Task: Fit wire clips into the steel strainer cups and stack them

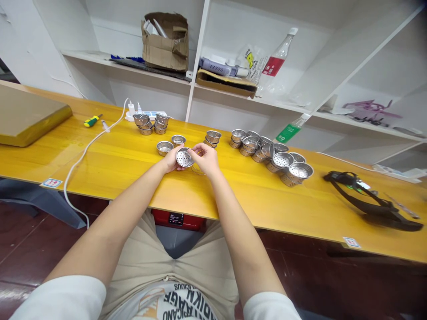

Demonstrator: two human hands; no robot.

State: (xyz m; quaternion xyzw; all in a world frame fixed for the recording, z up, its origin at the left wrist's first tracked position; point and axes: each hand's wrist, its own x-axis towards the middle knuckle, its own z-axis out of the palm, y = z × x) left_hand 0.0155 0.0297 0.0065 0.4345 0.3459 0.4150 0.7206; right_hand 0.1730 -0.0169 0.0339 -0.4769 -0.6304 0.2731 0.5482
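A perforated metal strainer basket (184,158) is tilted toward me above the table. My left hand (171,160) is closed around its left side and underside. My right hand (206,158) pinches at its right rim, and a thin wire loop (198,170) shows under those fingers. Whether the loop is joined to the basket, I cannot tell. Just behind my left hand stand two single strainer baskets, one at the left (164,148) and one farther back (178,140). A short stack of baskets (212,138) is behind my right hand.
Many stacked strainer baskets (282,160) run along the table's right side. More stacks (146,124) stand at back left by a power strip (151,114). A white cable (90,144) crosses the table. A screwdriver (92,120) lies left; a black strap (367,200) lies right.
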